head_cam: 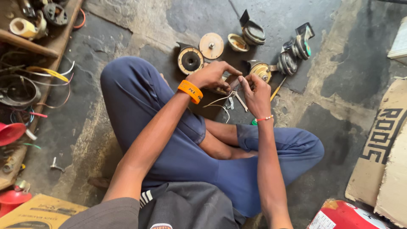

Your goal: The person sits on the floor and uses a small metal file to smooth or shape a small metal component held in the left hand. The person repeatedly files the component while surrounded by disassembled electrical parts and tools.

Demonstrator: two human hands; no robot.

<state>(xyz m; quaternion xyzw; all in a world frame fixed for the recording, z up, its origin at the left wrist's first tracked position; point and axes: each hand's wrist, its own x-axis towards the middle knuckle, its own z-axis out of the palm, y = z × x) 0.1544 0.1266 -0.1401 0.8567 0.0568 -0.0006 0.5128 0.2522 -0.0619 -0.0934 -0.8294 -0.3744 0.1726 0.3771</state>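
Fingers of my left hand [212, 76] and right hand [254, 91] pinch closed on one small part [232, 81]. White wires [218, 101] hang below; round horn shells [190, 60] lie far.

Floor [127, 25] in front of me is cracked grey concrete, round horn parts scattered on it: a black-centred disc [190, 60], a flat tan disc [211, 45], a small cup [238, 42]. Cardboard [383, 148] on my right, red funnel [9, 132] and loose wires [51, 74] left
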